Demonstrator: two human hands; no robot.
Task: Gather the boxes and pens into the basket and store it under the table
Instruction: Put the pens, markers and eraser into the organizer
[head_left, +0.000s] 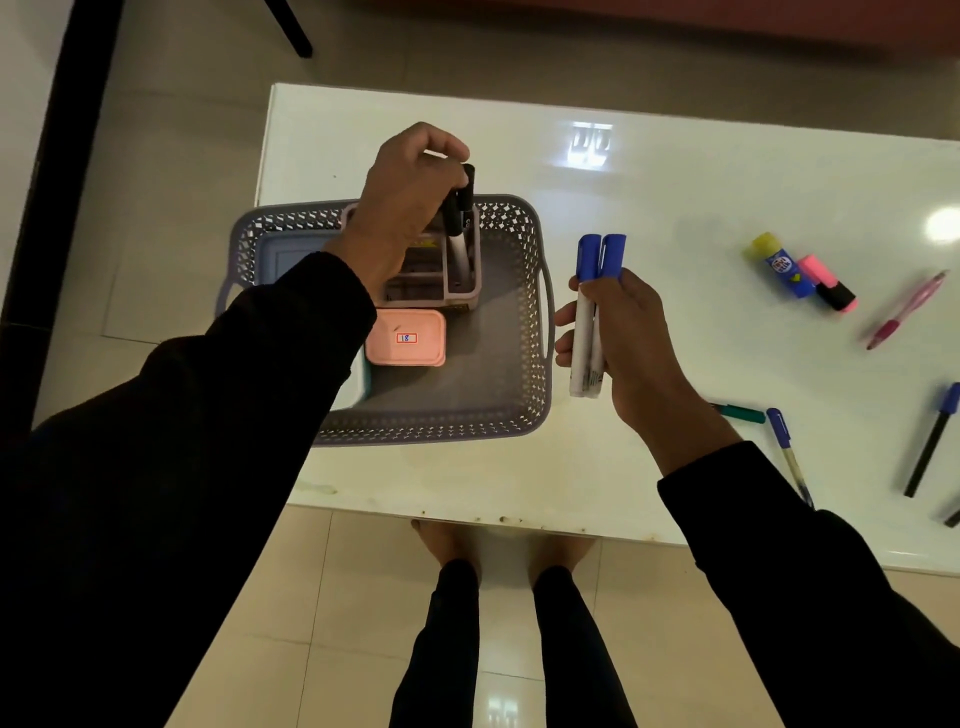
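The desk (675, 218) has a glossy white top that mirrors the lamps. The basket (524, 312) is matt grey plastic, pierced in a lattice. The pink box (410, 340) looks like smooth plastic. The floor (363, 597) is polished tile; the sleeves (234, 395) seem matt dark cloth.

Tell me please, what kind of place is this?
Probably a room in a home or office: a glossy white table on a beige tiled floor, with a grey perforated plastic basket and loose pens being tidied.
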